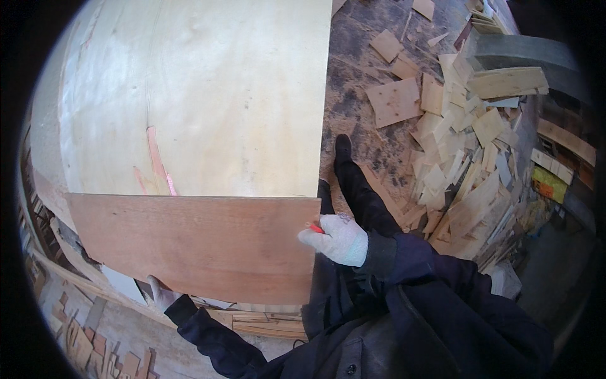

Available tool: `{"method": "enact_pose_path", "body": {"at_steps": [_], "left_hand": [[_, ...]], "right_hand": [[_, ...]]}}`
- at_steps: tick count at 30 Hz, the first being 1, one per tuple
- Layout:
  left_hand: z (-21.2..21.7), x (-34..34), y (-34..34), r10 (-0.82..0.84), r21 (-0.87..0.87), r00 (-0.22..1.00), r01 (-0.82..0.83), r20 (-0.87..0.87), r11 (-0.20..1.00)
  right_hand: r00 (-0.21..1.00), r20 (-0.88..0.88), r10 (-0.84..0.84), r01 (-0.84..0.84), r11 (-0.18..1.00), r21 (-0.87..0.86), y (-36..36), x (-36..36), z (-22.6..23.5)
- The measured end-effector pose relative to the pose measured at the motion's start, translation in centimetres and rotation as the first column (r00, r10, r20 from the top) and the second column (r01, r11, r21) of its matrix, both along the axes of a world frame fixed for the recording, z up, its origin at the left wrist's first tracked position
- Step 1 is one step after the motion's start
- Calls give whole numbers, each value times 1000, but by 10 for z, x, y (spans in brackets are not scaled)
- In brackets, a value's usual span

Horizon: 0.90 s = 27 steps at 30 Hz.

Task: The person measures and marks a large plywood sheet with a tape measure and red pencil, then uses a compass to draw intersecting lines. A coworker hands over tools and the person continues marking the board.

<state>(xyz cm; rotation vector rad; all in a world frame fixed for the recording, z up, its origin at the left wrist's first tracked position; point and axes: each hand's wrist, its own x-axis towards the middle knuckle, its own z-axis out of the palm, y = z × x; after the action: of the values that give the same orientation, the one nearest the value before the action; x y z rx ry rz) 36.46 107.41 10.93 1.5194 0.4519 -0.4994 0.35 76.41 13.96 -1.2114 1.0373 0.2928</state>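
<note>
Head view: reaching leftward from the lower right with the gloved right hand [342, 240], and up and leftward from the lower edge with the gloved left hand [163, 297]. Handling a reddish-brown board [202, 246] across the near part of a pale sheet [233, 95], with its long axis running left to right. Clasping a small red-orange object [316, 228] (mostly hidden) in the right fingers, at the board's right edge. Meeting the board's lower edge, toward the left, with the left fingers; impossible to say whether clamped or apart.
</note>
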Motion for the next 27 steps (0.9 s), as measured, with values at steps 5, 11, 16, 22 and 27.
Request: {"method": "enact_pose_path", "body": {"at_steps": [5, 11, 16, 22, 27], "left_hand": [[-3, 0, 10, -73, -163, 993, 87, 91, 983], [-8, -8, 5, -136, -334, 990, 138, 28, 932], [-4, -11, -4, -83, -339, 996, 81, 7, 937], [-1, -10, -4, -94, -344, 996, 90, 5, 934], [1, -13, -9, -48, -422, 999, 46, 6, 905]], "right_hand": [[982, -159, 98, -83, 992, 100, -1, -2, -5], [997, -72, -29, 35, 995, 89, -4, -2, -3], [994, -70, -80, 87, 990, 115, 2, -4, -7], [993, -45, -111, 116, 984, 134, 2, -4, -6], [986, -67, -155, 163, 975, 149, 4, -3, -4]]}}
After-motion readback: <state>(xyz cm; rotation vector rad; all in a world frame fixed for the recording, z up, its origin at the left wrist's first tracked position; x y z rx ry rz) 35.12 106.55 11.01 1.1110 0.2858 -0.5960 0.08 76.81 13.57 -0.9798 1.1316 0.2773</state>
